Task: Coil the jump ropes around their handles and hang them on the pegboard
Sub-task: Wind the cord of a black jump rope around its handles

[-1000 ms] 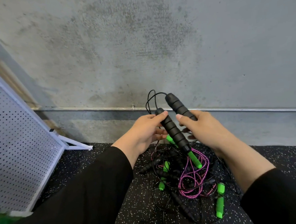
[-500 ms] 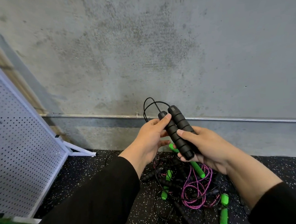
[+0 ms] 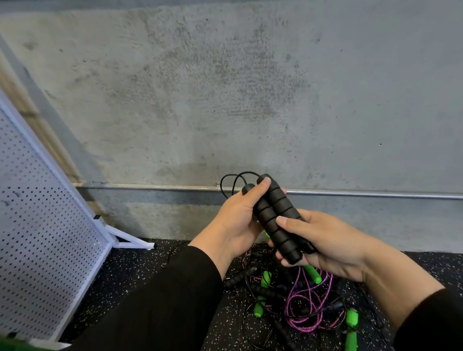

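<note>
Both hands, left hand (image 3: 238, 220) and right hand (image 3: 327, 240), grip two ribbed black foam handles (image 3: 277, 218) pressed together.

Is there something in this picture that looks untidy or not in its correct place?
Yes. On the speckled floor, below the hands, several jump ropes lie in one tangled heap: black cords, a purple cord and green handles crossing one another. The white pegboard leans tilted at the left, and no rope is seen hanging on it.
</note>
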Demonstrator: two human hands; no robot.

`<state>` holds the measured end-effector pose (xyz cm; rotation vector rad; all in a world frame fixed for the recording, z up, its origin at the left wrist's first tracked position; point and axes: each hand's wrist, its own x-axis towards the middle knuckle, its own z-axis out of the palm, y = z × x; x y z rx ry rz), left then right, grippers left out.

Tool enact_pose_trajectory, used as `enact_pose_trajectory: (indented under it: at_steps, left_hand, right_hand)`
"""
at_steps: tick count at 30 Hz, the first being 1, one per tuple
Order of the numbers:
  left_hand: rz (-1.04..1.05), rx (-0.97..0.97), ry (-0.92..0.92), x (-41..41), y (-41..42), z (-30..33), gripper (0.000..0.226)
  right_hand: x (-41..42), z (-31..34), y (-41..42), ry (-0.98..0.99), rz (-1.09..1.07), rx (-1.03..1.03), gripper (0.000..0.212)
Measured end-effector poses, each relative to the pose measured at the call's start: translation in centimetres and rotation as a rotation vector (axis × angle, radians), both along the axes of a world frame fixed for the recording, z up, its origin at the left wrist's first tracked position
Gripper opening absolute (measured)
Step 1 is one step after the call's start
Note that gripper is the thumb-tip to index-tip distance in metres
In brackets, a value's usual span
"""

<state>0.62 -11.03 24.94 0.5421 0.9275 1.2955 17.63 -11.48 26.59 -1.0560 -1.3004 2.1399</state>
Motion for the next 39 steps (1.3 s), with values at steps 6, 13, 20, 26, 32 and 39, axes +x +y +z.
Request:
enact_pose_trajectory:
  at_steps: [6, 13, 20, 26, 32, 39]
  left_hand:
    - [0.02, 0.02, -0.062, 0.0, -0.5, 1.1, 0.07]
    - [0.469, 0.038, 0.737, -1.7, -0.9, 2.6, 0.06]
    - [0.174, 0.436, 0.917, -4.3, -0.8, 2.1, 0.037]
    - [0.153, 0.37, 0.661, -0.9, -1.6, 1.9, 0.026]
    - [0.002, 0.41, 0.975, 0.8, -1.1, 1.8, 0.034]
    - [-0.145, 0.224, 0.911, 0.7, -1.4, 2.3, 0.035]
  right_hand:
    - [-0.3, 0.3, -1.0, 0.275, -0.028, -0.26, 0.064]
    - [0.8, -0.5, -0.2, 0.466, 0.118, -0.243, 0.057]
    - [2.0, -0.6, -0.1, 0.569, 0.299, -0.263, 0.058]
    - [1.6, -0.3, 0.6, 0.755, 0.313, -0.249, 0.057]
    - [2.2, 0.4, 1.2, 0.59, 0.054, -0.062, 0.055]
    - [2.6, 0.9, 1.6, 0.148, -0.151, 0.304, 0.047]
